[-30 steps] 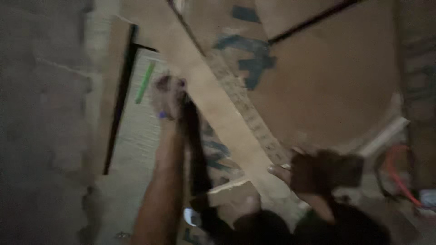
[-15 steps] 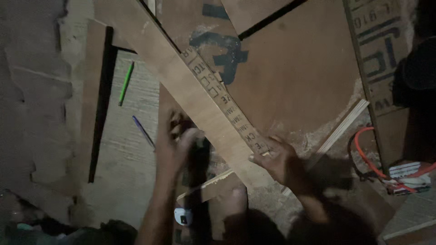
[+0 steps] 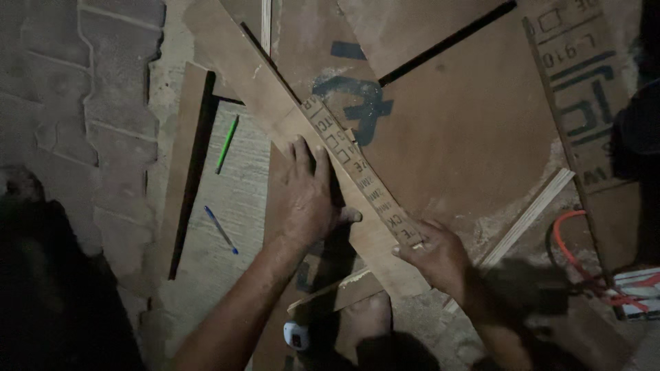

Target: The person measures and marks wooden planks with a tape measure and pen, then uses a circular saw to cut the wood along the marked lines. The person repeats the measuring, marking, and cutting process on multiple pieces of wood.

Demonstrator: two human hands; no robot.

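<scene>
left hand (image 3: pixel 309 199) is spread flat on the long plywood strip (image 3: pixel 275 117), which runs diagonally over the big sheet (image 3: pixel 467 137). right hand (image 3: pixel 436 254) pinches the near end of the printed strip (image 3: pixel 357 172). i'd press hard so nothing slides.

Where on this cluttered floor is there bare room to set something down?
A bare patch lies on the big brown sheet, right of the printed strip. Another lies around the green pen and blue pen. It is crowded around the left hand and right hand.
</scene>
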